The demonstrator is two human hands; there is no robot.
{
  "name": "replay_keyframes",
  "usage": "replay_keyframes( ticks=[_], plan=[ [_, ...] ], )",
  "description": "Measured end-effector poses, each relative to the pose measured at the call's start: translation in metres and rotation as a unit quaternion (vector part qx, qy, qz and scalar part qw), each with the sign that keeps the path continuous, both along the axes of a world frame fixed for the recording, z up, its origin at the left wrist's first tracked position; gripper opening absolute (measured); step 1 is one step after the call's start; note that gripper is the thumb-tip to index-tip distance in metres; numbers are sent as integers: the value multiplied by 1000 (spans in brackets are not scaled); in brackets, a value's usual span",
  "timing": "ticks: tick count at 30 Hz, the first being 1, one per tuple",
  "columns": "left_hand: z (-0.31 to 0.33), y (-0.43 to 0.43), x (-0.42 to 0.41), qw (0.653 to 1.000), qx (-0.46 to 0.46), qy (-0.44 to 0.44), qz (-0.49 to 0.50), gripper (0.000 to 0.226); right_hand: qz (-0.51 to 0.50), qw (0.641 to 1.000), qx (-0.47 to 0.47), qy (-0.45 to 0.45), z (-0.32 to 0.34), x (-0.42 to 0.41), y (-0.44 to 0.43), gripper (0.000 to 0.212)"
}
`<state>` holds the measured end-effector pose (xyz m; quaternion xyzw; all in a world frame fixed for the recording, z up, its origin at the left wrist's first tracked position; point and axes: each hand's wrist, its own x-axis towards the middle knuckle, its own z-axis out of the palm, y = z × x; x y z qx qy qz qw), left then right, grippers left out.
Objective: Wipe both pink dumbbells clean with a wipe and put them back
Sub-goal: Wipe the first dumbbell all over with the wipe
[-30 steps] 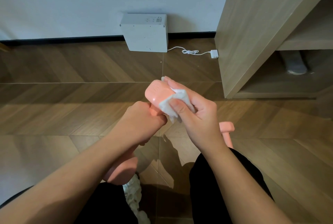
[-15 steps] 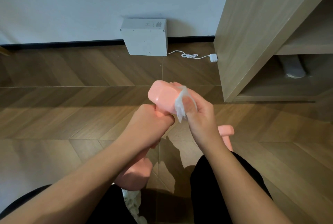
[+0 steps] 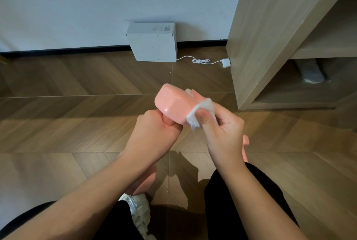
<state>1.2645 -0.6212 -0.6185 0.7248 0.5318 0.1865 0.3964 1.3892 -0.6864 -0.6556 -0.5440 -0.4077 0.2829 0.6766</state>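
My left hand (image 3: 156, 133) grips the handle of a pink dumbbell (image 3: 172, 102), held over the floor with its far head up; its near head shows below my left forearm. My right hand (image 3: 222, 127) pinches a white wipe (image 3: 204, 111) against the right side of the far head. A second pink dumbbell (image 3: 245, 143) stands on the floor behind my right wrist, mostly hidden.
A white box (image 3: 152, 43) stands against the wall, with a white cable and plug (image 3: 226, 63) beside it. A wooden shelf unit (image 3: 270, 37) rises at the right, a grey shoe under it. My knees and a white shoe (image 3: 139, 212) are at the bottom, on the wooden floor.
The wipe has slid round the far head of the dumbbell from its front face to its right side. My left hand has turned the dumbbell slightly.
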Motion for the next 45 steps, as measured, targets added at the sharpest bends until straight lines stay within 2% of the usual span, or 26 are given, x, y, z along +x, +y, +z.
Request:
replay_keyframes(
  ticks=[1,3,6,7,9,10,13,15,17,19,23,29,31,35,40,42,44,45],
  plan=[
    [1,0,1,1000,13,4,0,38,-25,999,15,-21,1,-1,-2,8],
    [1,0,2,1000,15,3,0,37,-43,998,39,-35,2,-2,-2,14],
    [-2,1,4,1000,-18,1,9,38,15,999,24,-21,2,0,1,10],
    [-3,2,3,1000,-13,9,3,40,35,999,12,-9,1,1,2,16],
    [-2,3,3,999,20,41,-23,45,74,997,-12,4,1,5,1,47],
    [-2,4,2,997,35,56,-31,45,92,995,-23,6,1,6,1,56],
    [-2,8,2,993,71,87,-45,45,106,992,-37,52,5,8,3,59],
    [-4,11,2,994,51,90,-28,41,100,991,-49,78,7,10,3,63],
    [-5,13,2,995,29,92,-14,36,90,993,-62,53,6,9,1,58],
    [-5,14,2,995,11,96,-10,34,68,996,-51,14,5,6,-2,42],
    [-6,15,5,993,-32,115,-1,34,46,998,-9,-46,3,2,1,40],
    [-9,10,3,962,81,224,-135,30,159,982,-101,-24,2,11,10,57],
    [-12,12,-1,954,94,253,-131,29,173,979,-104,-18,1,13,9,53],
    [-12,18,-1,948,97,269,-138,32,158,982,-72,-73,1,9,8,45],
    [-8,15,-5,929,142,302,-162,30,202,968,-144,-32,-2,18,11,56],
    [-5,17,-7,919,152,327,-162,31,183,973,-116,-77,-4,18,7,50],
    [-2,21,-7,925,127,323,-158,31,165,976,-76,-122,-6,17,6,44],
    [0,21,-7,929,114,314,-157,31,169,976,-75,-116,-6,16,7,44]
  ],
)
